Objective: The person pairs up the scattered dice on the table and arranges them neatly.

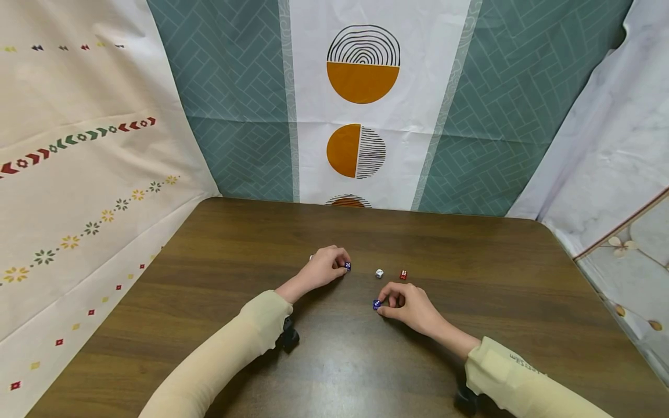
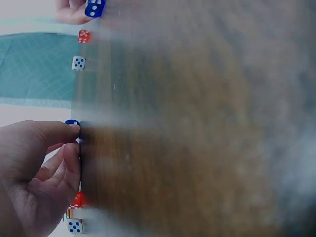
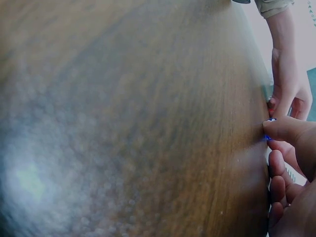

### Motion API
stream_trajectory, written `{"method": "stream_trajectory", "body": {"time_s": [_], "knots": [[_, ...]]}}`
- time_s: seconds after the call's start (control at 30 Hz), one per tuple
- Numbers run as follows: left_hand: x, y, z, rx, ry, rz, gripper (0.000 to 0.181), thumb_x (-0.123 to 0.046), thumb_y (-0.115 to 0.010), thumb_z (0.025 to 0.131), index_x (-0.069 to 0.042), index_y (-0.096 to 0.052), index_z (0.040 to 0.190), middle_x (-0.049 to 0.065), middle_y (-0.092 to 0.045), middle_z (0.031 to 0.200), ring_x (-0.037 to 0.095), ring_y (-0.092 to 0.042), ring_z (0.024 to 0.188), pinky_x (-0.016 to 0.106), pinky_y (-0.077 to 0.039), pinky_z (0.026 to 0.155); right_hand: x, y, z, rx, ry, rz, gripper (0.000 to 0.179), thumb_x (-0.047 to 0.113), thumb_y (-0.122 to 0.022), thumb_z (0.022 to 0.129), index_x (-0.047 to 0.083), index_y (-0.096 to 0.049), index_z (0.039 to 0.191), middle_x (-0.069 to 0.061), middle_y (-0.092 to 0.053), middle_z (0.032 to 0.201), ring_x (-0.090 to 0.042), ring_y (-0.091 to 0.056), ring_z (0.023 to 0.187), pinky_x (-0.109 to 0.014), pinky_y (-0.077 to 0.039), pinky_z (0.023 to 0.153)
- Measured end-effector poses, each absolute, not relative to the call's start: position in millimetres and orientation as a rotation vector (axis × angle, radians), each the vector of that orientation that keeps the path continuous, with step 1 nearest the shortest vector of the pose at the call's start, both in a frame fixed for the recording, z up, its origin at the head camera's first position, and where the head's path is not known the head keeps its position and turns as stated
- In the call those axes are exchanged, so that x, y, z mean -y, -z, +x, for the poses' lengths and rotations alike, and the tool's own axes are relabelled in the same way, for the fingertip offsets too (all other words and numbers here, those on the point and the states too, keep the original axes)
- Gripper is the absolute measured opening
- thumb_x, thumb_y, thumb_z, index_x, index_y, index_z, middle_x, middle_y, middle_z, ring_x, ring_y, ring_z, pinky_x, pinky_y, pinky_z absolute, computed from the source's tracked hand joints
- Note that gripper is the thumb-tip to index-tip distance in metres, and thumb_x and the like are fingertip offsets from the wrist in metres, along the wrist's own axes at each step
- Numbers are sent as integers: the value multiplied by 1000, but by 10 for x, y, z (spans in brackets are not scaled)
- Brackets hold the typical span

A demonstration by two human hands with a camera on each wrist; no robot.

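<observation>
My left hand (image 1: 323, 268) pinches a blue die (image 1: 348, 266) between thumb and forefinger at the tabletop. Nearer to me and to the right, my right hand (image 1: 413, 306) holds a second blue die (image 1: 377, 304) between its thumb and fingertip. A white die (image 1: 379, 273) and a red die (image 1: 403, 274) lie apart from each other beyond the right hand. In the left wrist view another red die (image 2: 76, 200) and white die (image 2: 75, 226) appear past the left hand's fingers; in the head view that hand mostly hides them.
The dice lie on a dark brown wooden table (image 1: 334, 366). A patterned teal and white cloth (image 1: 251, 157) hangs along its far edge, with a cream cloth (image 1: 94, 191) at the left and a pale marbled cloth (image 1: 606, 191) at the right.
</observation>
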State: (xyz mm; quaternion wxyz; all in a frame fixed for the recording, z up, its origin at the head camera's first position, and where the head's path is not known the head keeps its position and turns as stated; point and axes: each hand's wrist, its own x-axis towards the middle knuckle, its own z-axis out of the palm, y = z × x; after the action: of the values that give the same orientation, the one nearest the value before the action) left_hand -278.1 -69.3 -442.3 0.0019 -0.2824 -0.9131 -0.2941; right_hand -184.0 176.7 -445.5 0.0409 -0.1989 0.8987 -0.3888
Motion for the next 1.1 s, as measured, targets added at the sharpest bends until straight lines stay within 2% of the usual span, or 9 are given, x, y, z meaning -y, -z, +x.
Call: {"method": "stream_trajectory", "body": {"time_s": [0.5,1.1], "knots": [[647,4425,-2587,2892,971,-959,11,-16,-76,87,-12,-72,97,2,-66,90,9,-58,78,21,-47,70,-1772,4446,-1836,-2758,1179,-603,12,21,-79,84,20,-69,91,5,-56,70,-5,-45,59,-20,-37,56],[566,4420,-2219,2907,1059,-937,12,-23,-79,84,-18,-73,92,-3,-63,87,6,-54,75,21,-44,67,-1765,4444,-1845,-2750,1183,-602,12,20,-79,84,19,-69,92,4,-56,70,-5,-45,59,-21,-37,55]]}}
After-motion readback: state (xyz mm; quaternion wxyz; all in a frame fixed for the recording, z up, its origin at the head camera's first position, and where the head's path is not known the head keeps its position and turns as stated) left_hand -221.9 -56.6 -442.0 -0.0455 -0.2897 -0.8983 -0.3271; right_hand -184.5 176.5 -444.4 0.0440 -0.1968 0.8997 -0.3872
